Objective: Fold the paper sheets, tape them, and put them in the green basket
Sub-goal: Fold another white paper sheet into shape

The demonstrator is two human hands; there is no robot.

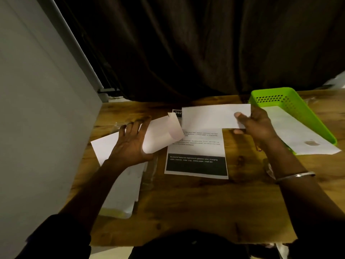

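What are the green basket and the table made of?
The basket looks like plastic. Its walls are bright, smooth green with neat rows of moulded holes. The table looks like wood, brown with dark grain streaks and knots and a dull sheen. It could also be a printed wood-look top.

Basket (315,124) right of printed sheet (196,150)
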